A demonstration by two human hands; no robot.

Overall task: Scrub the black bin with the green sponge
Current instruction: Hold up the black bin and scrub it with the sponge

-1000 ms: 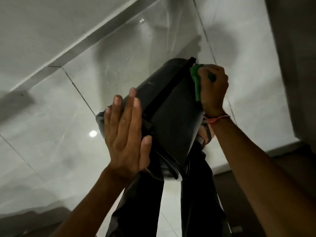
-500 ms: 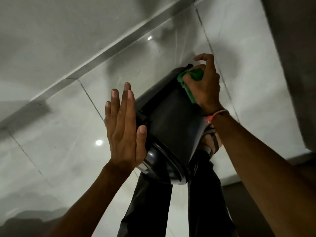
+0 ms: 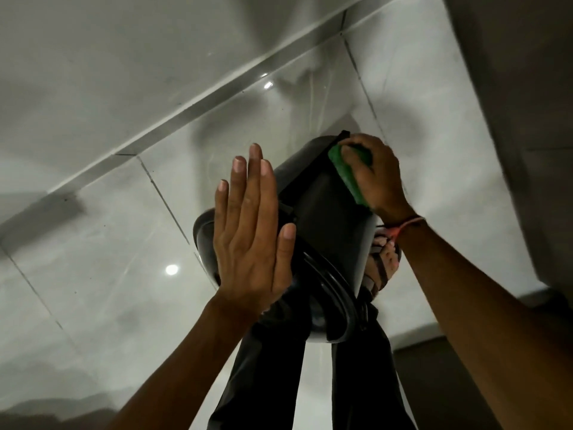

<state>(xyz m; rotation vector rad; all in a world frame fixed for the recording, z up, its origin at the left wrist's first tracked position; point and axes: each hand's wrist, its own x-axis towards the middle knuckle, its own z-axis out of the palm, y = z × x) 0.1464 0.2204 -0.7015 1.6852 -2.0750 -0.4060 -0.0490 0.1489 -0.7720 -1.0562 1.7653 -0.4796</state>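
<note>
- A black bin [image 3: 325, 218] lies tilted on its side above a glossy grey tiled floor [image 3: 108, 259], its rim toward the camera.
- The left hand [image 3: 251, 231] lies flat against the bin's left side, fingers straight and close together, gripping nothing.
- The right hand [image 3: 376, 175] is curled around a green sponge [image 3: 345, 172], pressing it against the bin's upper right edge, at the end away from the camera.
- A red string band [image 3: 407, 225] circles the right wrist, just right of the bin.
- Below the bin are dark trouser legs [image 3: 266, 367]; a sandalled foot [image 3: 383, 262] shows at its lower right.
</note>
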